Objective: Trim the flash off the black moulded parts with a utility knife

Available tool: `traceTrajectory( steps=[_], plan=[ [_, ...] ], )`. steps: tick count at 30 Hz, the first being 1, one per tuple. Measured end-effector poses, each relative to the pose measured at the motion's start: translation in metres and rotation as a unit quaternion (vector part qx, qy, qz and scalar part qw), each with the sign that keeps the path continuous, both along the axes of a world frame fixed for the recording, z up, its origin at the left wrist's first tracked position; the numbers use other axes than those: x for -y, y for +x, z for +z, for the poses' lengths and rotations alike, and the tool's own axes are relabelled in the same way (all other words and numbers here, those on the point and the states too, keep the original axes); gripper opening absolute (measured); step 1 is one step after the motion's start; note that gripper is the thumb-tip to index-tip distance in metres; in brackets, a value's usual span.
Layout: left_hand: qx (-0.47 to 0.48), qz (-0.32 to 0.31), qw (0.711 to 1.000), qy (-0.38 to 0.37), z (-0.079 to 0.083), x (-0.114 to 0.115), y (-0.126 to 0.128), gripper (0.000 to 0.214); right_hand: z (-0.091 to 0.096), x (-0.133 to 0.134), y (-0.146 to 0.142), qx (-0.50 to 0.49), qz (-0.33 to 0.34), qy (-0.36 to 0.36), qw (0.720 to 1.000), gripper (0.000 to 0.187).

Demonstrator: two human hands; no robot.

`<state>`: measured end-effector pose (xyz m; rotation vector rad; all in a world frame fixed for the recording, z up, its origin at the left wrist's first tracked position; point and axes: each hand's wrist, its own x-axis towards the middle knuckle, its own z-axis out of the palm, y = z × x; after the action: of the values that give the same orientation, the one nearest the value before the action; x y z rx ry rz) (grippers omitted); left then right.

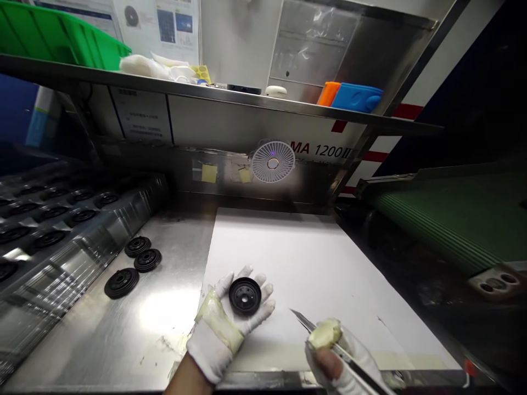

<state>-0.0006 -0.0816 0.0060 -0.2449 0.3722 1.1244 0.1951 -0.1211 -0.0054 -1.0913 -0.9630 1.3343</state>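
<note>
My left hand (235, 323), in a white glove with yellowish tape around it, is turned palm up. A black round plastic part (245, 296) with a raised rim and a central hole rests on its palm, the fingers slightly curled beside it. My right hand (343, 356), also gloved, grips a craft knife (307, 321) with its pointed blade aimed up and left, apart from the part. Yellowish wrapping covers a fingertip of that hand. Beneath both hands is a white sheet (280, 247).
Three black parts (138, 247) lie on the metal table at left, beside stacked clear trays (82, 252) of similar parts. A small fan (273, 162) stands behind the sheet. Above runs a shelf (230, 97) with a green bin (53, 35). A green conveyor belt (453, 219) is at right.
</note>
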Motion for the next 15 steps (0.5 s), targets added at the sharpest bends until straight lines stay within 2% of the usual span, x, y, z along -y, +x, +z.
traceTrajectory(
  steps=[3, 7, 12, 15],
  plan=[
    [-0.017, 0.025, 0.999, -0.013, -0.006, -0.001, 0.002, 0.034, -0.008, -0.005, -0.005, -0.021, -0.014, 0.024, 0.999, 0.032],
    [-0.034, 0.062, 0.997, -0.010, -0.014, -0.003, 0.006, 0.017, -0.006, 0.000, -0.024, -0.054, 0.008, -0.013, 0.998, 0.038],
    [-0.046, 0.050, 0.998, 0.007, -0.014, -0.002, 0.007, 0.031, 0.002, 0.002, -0.041, -0.080, -0.031, -0.050, 0.995, 0.036],
    [-0.078, 0.029, 0.997, -0.002, -0.009, 0.001, 0.011, 0.034, 0.011, 0.002, -0.046, -0.032, -0.049, -0.048, 0.997, 0.036]
  ],
)
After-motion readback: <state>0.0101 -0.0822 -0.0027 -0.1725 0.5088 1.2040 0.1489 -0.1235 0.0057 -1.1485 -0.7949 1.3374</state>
